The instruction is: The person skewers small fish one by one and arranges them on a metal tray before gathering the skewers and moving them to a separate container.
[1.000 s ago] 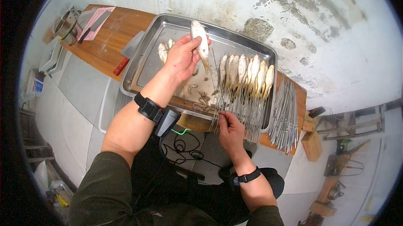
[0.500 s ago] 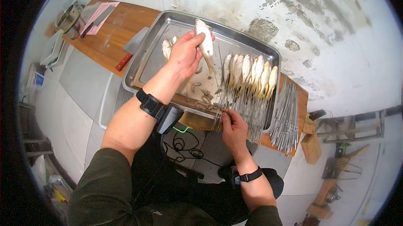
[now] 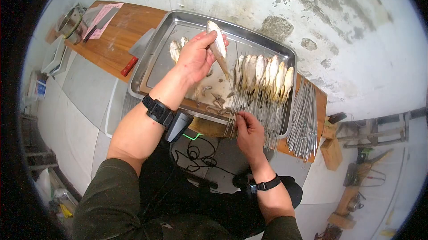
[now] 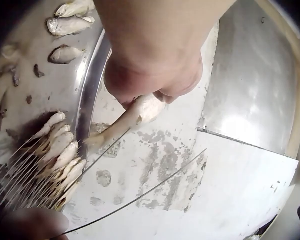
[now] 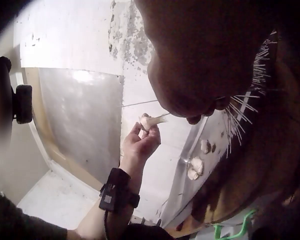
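My left hand holds a small pale fish above the metal tray, thumb across its side, tail pointing down toward me. My right hand, at the tray's near edge, pinches thin metal skewers between thumb and fingers. In the left wrist view, one skewer reaches the fish's body, while another skewer points past it. Beside them, a row of skewered fish lies in the tray's right part, heads toward the wall. Loose fish lie at the tray's left, partly behind my left hand.
Dark scraps lie in the tray's near middle. To its right, a bundle of bare skewers rests on the wooden table. A red-handled blade lies at the tray's left, with a knife and metal pot farther left.
My right hand has moved slightly up and right, bringing the skewers toward the held fish. The fish has shifted a little right, its tail now at the skewer.
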`<state>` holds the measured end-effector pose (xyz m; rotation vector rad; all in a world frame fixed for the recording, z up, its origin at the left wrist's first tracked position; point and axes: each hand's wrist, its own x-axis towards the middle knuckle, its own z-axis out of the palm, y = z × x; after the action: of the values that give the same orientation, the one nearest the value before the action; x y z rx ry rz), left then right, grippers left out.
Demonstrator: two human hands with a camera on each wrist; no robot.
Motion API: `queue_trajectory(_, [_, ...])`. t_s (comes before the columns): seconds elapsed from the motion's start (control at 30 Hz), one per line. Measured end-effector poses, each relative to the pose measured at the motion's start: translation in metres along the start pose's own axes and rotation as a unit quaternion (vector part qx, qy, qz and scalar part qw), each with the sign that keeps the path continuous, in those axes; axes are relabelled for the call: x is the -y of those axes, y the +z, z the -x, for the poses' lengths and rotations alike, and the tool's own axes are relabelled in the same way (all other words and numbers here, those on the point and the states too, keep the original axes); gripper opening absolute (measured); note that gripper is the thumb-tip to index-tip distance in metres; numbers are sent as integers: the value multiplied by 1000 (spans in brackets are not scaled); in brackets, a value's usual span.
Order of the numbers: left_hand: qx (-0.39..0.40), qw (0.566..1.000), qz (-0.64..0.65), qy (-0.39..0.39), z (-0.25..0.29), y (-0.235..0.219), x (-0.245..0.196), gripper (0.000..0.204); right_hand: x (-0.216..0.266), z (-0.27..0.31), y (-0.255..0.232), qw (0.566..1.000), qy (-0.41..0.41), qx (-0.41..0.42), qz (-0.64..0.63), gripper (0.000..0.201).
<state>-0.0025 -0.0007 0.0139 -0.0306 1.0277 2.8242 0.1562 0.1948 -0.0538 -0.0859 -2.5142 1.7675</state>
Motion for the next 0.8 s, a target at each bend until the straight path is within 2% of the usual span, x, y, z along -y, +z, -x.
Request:
queue_trajectory(0.13, [14,999,-28,-7,-2,-3,2,18,-6,1,2,999,-35,-1,3,16])
queue_trajectory(0.23, [18,999,-25,-11,-2,-1,6,20,-4,-1,0,1000,-22,-4,-1,17])
queue_trajectory(0.3, [14,999,-41,-24,1,1,4,22,1,-2,0,1000,26,-8,-5,21])
queue_trajectory(0.43, [2,999,-37,-16,0,1,-1,24,12,-3,-2,1000,16,-2,24,20])
queue_trajectory(0.53, [33,999,-33,-15,-3,-5,1,26,12,0,-3,1000,16,-1,-3,20])
queue_trajectory(0.73, [8,1000,-16,-4,1,2,-2,28,12,3,-11,997,57,47,-38,21])
queue_trajectory(0.8, [33,999,-5,-5,3,3,-2,27,12,3,-13,994,82,50,-44,22])
